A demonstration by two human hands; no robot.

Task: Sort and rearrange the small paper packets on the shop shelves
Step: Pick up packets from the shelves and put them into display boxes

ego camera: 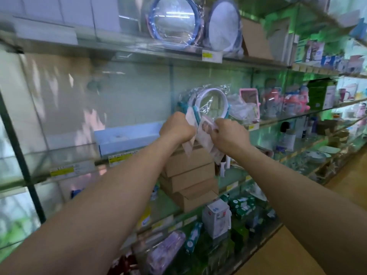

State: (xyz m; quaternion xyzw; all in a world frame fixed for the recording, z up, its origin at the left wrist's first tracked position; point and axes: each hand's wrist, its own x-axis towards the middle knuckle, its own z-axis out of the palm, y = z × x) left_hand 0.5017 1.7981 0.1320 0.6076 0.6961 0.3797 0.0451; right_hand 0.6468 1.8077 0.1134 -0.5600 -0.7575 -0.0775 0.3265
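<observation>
Several glass shelves rise before me, stocked tier by tier. Stacked cardboard boxes sit closed on a lower shelf, their contents hidden. A clear plastic bag holds a white-rimmed round mirror. My left hand has its fingers clenched round a pale paper packet, and my right hand pinches a printed packet. Both are raised before the middle shelf, likely for comparing.

Before the glass shelves, the left hand grips a pale paper packet and the right hand grips a second packet (a round print shows on it). Just behind stands a plastic-wrapped white ring, with stacked brown boxes below.
</observation>
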